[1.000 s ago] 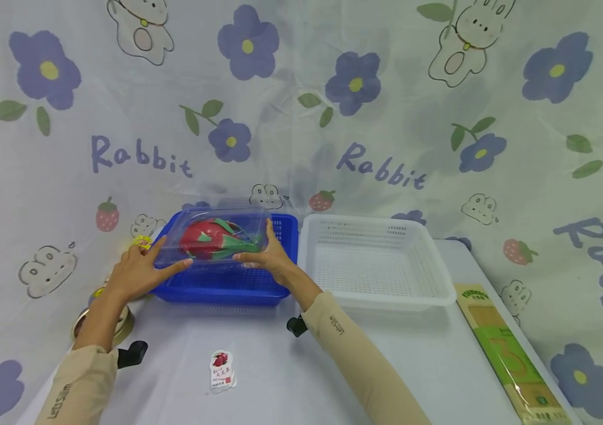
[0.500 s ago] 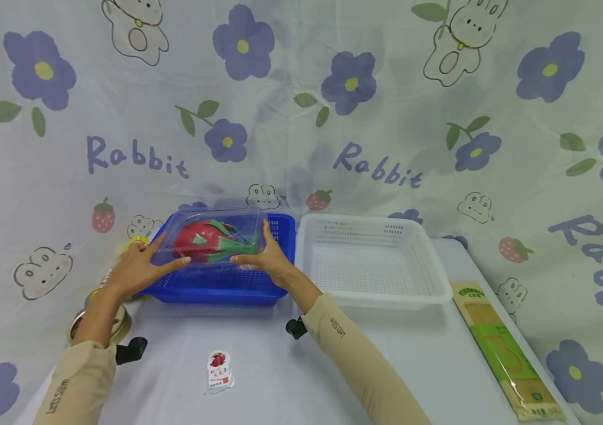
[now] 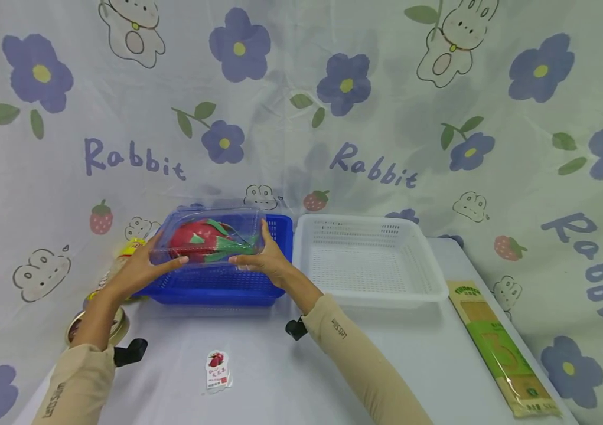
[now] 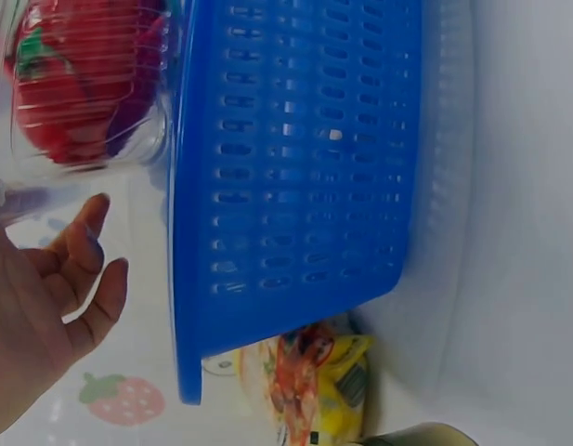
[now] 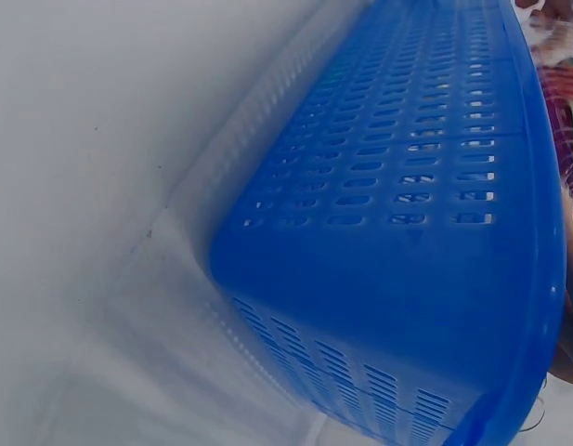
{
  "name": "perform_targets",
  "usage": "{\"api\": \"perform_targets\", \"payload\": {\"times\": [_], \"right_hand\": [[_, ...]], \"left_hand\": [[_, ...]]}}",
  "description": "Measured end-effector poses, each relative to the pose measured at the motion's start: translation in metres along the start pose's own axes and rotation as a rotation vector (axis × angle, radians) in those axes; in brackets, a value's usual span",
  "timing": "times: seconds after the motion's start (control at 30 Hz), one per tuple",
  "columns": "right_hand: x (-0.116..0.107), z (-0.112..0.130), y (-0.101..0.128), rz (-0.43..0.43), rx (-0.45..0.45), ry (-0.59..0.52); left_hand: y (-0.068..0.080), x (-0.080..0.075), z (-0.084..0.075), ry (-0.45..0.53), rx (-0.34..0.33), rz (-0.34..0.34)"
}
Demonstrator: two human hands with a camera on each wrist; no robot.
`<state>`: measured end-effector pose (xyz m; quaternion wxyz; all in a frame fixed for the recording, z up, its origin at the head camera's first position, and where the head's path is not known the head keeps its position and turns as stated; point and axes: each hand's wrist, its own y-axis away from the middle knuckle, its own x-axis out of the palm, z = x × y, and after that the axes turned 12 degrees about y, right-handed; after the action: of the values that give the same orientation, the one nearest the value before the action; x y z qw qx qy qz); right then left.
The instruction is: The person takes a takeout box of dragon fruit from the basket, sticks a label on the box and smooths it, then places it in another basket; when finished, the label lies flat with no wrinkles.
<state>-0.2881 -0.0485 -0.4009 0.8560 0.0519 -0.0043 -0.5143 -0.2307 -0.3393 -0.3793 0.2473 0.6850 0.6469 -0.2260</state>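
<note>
A clear plastic box (image 3: 245, 221) with a red and green dragon fruit (image 3: 195, 239) inside is held over the blue basket (image 3: 216, 295). My left hand (image 3: 139, 268) grips the box's left end, thumb along its front edge. At the right end, my right hand (image 3: 269, 257) grips it, thumb in front and a finger up the side. The left wrist view shows the box (image 4: 91, 153) beside the basket wall (image 4: 305, 158), several left-hand fingers bent below it. Mostly the basket (image 5: 388, 214) fills the right wrist view; just a sliver of hand shows at the edge.
A white basket (image 3: 370, 298) stands right of the blue one. Farther right lies a long green and tan packet (image 3: 498, 348). Left are a yellow-topped bag (image 3: 131, 248) and a round tin (image 3: 120, 327), partly behind my arm. A dragon fruit label (image 3: 218, 370) lies in front.
The box and both hands stay over the blue basket, with the box shifting slightly left against it. The whole view drifts a little left. Both grips look the same.
</note>
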Motion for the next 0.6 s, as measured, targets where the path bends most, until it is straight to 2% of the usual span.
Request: {"api": "perform_targets", "payload": {"times": [0.6], "right_hand": [[-0.007, 0.007, 0.017, 0.031, -0.006, 0.077]], "left_hand": [[0.013, 0.008, -0.014, 0.016, -0.001, -0.038]]}}
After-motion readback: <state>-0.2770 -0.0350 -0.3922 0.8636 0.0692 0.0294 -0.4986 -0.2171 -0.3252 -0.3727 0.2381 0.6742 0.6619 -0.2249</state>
